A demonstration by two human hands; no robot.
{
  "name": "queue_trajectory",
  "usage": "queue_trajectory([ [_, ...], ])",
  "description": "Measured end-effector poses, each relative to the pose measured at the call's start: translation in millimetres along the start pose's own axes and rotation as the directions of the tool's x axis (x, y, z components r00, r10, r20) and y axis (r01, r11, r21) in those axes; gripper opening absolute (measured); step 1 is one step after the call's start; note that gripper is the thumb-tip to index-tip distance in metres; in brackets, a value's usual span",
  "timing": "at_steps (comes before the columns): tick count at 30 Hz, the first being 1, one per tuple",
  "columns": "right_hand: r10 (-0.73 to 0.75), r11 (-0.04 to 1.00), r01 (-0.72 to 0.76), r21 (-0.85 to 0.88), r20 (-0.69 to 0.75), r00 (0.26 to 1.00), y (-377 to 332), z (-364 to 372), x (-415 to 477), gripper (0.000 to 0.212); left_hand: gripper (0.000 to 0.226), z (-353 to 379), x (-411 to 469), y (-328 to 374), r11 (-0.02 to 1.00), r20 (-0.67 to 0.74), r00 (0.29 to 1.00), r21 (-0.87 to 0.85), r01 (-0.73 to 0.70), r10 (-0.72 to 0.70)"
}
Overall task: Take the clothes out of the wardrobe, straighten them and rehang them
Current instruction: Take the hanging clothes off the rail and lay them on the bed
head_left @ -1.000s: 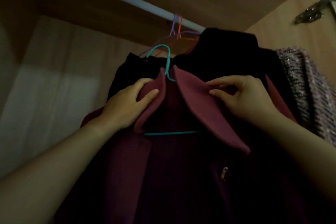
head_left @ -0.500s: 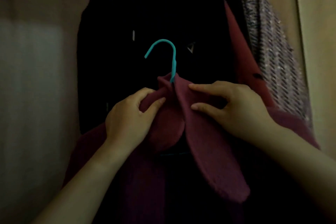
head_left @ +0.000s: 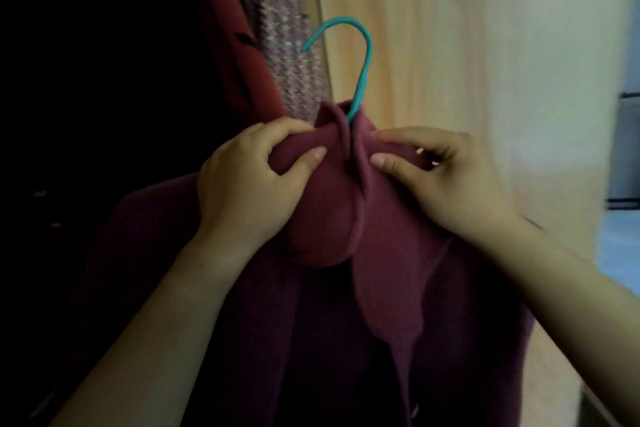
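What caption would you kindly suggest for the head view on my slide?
Left hand and right hand grip the collar of a maroon coat on a teal hanger.

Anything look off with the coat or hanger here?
Yes. The teal hanger hook leans to one side and hangs on nothing; no rail is in view. The collar of the coat is bunched, its two flaps pressed together under the hook, where the left hand and right hand grip it.

I read no text, label, brand, number or sign on the maroon coat (head_left: 381, 253) or the teal hanger (head_left: 367, 59).
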State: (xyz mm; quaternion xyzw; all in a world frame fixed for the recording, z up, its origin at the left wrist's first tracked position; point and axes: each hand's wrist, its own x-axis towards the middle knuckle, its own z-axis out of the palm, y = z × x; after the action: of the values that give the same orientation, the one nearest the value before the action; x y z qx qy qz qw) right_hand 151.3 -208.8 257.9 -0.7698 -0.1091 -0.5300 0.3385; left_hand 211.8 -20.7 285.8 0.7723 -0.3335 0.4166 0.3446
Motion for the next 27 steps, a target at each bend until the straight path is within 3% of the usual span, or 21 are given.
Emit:
queue_trajectory([
  [6,0.039,0.986,-0.063,-0.152,-0.153,0.987,13.5,-122.5,-18.4,0.022,0.031,54.9,10.9,103.6,0.974,0.007,0.989,-0.179,-0.142,0.146],
  [13,0.122,0.940,-0.189,-0.284,-0.237,0.964,33.9,-282.7,-84.1,0.025,0.025,133.6,-29.7,246.4,0.910,0.124,0.968,-0.384,-0.155,0.217],
  [21,0.245,0.788,-0.381,-0.484,-0.321,0.915,49.5,-470.3,-221.7,0.029,0.022,231.6,-152.5,408.6,0.749,0.325,0.911,-0.662,0.026,0.255],
  [27,0.337,0.574,-0.511,-0.640,-0.384,0.860,66.1,-576.2,-320.3,0.040,0.023,294.0,-250.6,500.4,0.626,0.499,0.837,-0.732,0.268,0.226],
])
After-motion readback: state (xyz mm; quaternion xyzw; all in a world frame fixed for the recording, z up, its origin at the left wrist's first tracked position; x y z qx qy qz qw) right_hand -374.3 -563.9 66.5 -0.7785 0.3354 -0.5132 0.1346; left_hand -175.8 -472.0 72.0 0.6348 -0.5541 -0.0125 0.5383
